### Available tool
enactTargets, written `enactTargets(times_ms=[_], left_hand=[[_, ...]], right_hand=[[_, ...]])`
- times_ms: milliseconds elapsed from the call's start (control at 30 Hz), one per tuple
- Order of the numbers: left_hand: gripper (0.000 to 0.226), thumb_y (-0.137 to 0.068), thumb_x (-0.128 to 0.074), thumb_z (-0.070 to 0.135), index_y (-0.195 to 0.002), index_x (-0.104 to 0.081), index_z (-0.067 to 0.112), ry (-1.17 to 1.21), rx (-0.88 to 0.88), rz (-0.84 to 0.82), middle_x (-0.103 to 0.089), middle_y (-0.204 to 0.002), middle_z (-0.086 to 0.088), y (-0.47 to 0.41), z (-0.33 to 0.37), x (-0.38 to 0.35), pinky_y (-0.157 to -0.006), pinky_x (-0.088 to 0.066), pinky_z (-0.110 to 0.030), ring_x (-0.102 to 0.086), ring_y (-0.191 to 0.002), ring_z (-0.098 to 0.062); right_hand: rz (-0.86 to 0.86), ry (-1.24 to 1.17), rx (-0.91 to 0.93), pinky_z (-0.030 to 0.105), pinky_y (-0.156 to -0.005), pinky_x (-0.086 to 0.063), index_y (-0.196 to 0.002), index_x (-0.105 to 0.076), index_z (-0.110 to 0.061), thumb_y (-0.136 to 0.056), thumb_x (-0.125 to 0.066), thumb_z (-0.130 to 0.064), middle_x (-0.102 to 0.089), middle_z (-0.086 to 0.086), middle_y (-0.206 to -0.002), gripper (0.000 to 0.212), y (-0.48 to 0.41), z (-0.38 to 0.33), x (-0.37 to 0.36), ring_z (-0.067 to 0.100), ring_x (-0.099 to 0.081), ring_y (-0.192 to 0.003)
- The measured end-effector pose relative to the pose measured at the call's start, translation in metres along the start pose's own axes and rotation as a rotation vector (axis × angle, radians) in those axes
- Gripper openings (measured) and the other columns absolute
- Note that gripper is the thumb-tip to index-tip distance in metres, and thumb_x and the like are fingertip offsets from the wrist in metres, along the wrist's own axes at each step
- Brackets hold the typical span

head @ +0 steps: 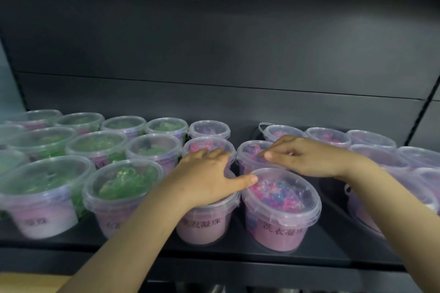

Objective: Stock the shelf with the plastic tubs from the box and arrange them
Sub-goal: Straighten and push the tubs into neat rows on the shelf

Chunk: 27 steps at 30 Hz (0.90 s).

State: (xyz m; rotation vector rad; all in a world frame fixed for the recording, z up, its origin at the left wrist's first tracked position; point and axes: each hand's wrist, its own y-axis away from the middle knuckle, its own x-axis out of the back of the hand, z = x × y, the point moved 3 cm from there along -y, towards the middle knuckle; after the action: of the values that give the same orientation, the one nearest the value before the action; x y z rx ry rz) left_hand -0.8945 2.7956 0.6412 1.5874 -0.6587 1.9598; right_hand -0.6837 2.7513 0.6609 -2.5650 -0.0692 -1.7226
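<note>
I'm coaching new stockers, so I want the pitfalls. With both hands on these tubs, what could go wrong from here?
1. The front pink tub stands near the shelf edge; the left hand, its thumb touching that lid, could nudge it off.
2. The right hand rests on the second-row tub; pushing it back could knock the rear tub with the raised handle.

Dark Chinese characters stand on the pink label bands of the front-row tubs. On the clear lidded plastic tub of pink and blue beads [281, 200], lower centre-right of the frame, the band reads 洗衣凝珠, its last character blurred. The clear pink-banded tub [202, 226] just left of it, lower centre, also reads 洗衣凝珠. On the clear green-filled tub [42, 197] at lower left only 凝珠 can be made out, smeared. The print on the second green-filled tub [119, 188] is too blurred and cut off to read.
</note>
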Motion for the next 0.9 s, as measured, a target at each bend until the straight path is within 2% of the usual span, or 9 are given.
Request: enactTargets(times_ms=[100,167,300,367,400,500,533,733,900], left_hand=[[0.094,-0.077,-0.029,0.084,-0.152,-0.016,0.029,0.017,-0.001,-0.001,-0.014,-0.160,0.010,0.000,-0.001,0.000,-0.116,-0.014,-0.038,-0.012,-0.146,-0.015],[0.095,-0.076,-0.027,0.085,-0.152,-0.015,0.030,0.021,0.003,-0.007,-0.012,-0.160,0.011,0.001,-0.002,-0.001,-0.116,-0.012,-0.038,-0.010,-0.146,-0.013],[0.098,-0.074,-0.025,0.087,-0.153,-0.011,0.031,0.026,0.027,-0.026,-0.008,-0.160,0.012,0.001,-0.003,-0.002,-0.117,-0.009,-0.038,-0.005,-0.147,-0.012],[0.098,-0.073,-0.026,0.087,-0.153,-0.011,0.032,0.033,0.035,-0.031,-0.007,-0.160,0.013,0.001,-0.003,-0.002,-0.118,-0.009,-0.038,-0.004,-0.147,-0.011],[0.098,-0.073,-0.025,0.088,-0.152,-0.011,0.032,0.036,0.038,-0.033,-0.007,-0.160,0.013,0.001,-0.003,-0.002,-0.118,-0.009,-0.038,-0.004,-0.147,-0.011],[0.101,-0.070,-0.023,0.090,-0.152,-0.010,0.033,0.042,0.045,-0.036,-0.007,-0.160,0.013,-0.001,-0.005,-0.004,-0.119,-0.009,-0.040,-0.004,-0.147,-0.011],[0.101,-0.070,-0.023,0.090,-0.152,-0.010,0.033,0.040,0.046,-0.037,-0.007,-0.160,0.014,-0.001,-0.005,-0.004,-0.119,-0.009,-0.040,-0.003,-0.147,-0.011],[0.096,-0.074,-0.027,0.087,-0.152,-0.009,0.034,0.040,0.042,-0.029,-0.005,-0.160,0.014,0.001,-0.003,-0.003,-0.117,-0.006,-0.036,-0.002,-0.147,-0.010],[0.097,-0.073,-0.027,0.088,-0.152,-0.009,0.034,0.045,0.042,-0.026,-0.006,-0.160,0.014,0.001,-0.005,-0.004,-0.118,-0.007,-0.038,-0.002,-0.147,-0.012]], right_hand=[[0.016,-0.081,-0.041,0.028,-0.109,-0.037,-0.120,-0.064,-0.041,-0.074,-0.044,-0.076,-0.056,-0.026,-0.127,0.061,-0.007,0.015,0.015,-0.004,-0.050,-0.120],[0.069,-0.007,-0.108,0.025,-0.112,-0.030,-0.129,-0.058,-0.037,-0.083,-0.048,-0.063,-0.050,-0.021,-0.138,0.054,-0.017,0.033,0.027,0.003,-0.046,-0.128],[0.004,0.119,-0.247,0.028,-0.114,-0.025,-0.140,-0.048,-0.033,-0.082,-0.046,-0.070,-0.042,-0.011,-0.148,0.069,-0.034,0.062,0.033,0.013,-0.039,-0.137],[-0.015,0.080,-0.254,0.029,-0.114,-0.027,-0.136,-0.053,-0.031,-0.059,-0.042,-0.092,-0.047,-0.012,-0.144,0.098,-0.040,0.068,0.033,0.012,-0.044,-0.133],[-0.023,0.069,-0.245,0.030,-0.114,-0.029,-0.133,-0.056,-0.030,-0.054,-0.041,-0.094,-0.049,-0.012,-0.142,0.103,-0.044,0.069,0.032,0.011,-0.045,-0.131],[-0.030,0.057,-0.232,0.029,-0.112,-0.030,-0.128,-0.061,-0.027,-0.090,-0.047,-0.059,-0.053,-0.007,-0.140,0.052,-0.055,0.065,0.029,0.013,-0.048,-0.129],[-0.033,0.045,-0.216,0.029,-0.112,-0.030,-0.126,-0.063,-0.028,-0.094,-0.047,-0.052,-0.055,-0.008,-0.138,0.043,-0.059,0.063,0.028,0.013,-0.048,-0.128],[-0.074,0.057,-0.101,0.023,-0.114,-0.021,-0.139,-0.050,-0.026,-0.097,-0.044,-0.049,-0.041,-0.011,-0.149,0.049,-0.080,0.037,0.010,0.008,-0.036,-0.138],[-0.039,0.089,-0.078,0.035,-0.120,-0.015,-0.140,-0.047,-0.034,-0.093,-0.041,-0.058,-0.034,-0.005,-0.154,0.053,-0.090,0.028,0.000,0.016,-0.026,-0.144]])
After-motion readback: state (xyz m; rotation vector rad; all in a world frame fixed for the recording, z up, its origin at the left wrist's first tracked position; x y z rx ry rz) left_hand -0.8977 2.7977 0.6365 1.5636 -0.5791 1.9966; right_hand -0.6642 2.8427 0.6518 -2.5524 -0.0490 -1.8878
